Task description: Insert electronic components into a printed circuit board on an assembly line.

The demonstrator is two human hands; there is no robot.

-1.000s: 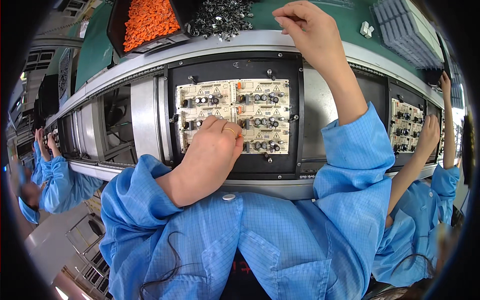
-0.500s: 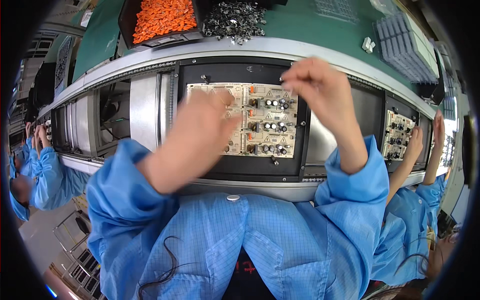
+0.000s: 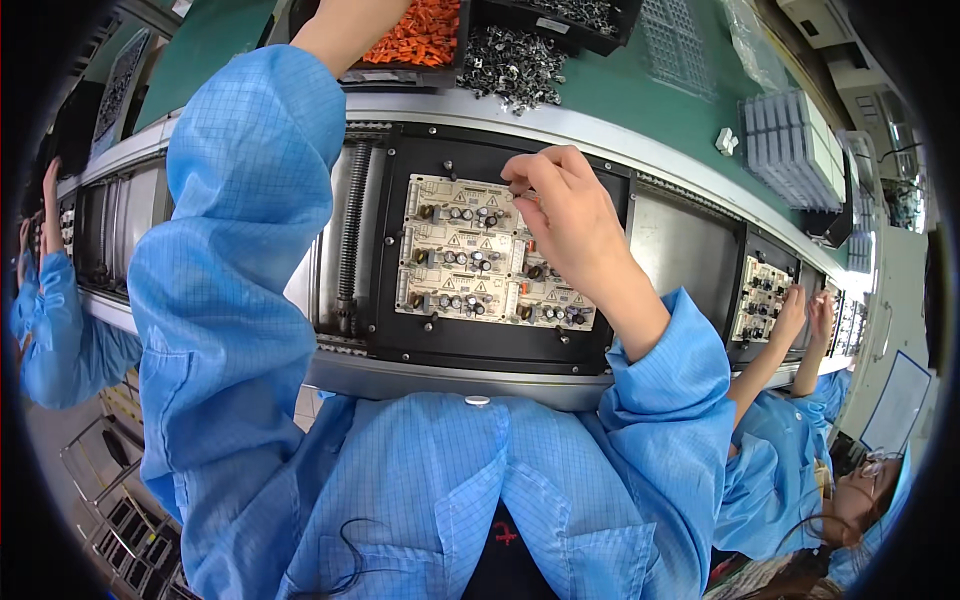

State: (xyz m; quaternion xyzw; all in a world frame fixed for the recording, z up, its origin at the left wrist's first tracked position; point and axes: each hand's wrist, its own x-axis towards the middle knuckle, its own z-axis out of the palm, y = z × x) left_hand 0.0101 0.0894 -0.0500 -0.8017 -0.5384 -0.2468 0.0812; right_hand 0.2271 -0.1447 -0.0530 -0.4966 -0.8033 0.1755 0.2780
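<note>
My right hand [image 3: 575,220] hovers at the upper right part of a cream circuit board panel [image 3: 470,240]. Its thumb and fingers are pinched together on something small that I cannot make out. Rows of round capacitors and several orange parts stand on the panel, which lies in a black carrier frame [image 3: 470,347]. My left hand [image 3: 350,25] reaches to the top edge of the view, beside a dark bin [image 3: 400,78] of small orange components [image 3: 418,35]. Its fingers are out of sight there.
A heap of small metal clips [image 3: 512,68] lies right of the orange components, before another black bin [image 3: 545,24]. Stacked clear trays [image 3: 790,150] and a small white part [image 3: 727,141] sit farther right. On the right, a co-worker's hands [image 3: 790,315] work at another board [image 3: 757,300].
My left hand has gone from above the panel up to the orange components. My right hand has come down and left to the panel's upper edge. The whole view has shifted.
</note>
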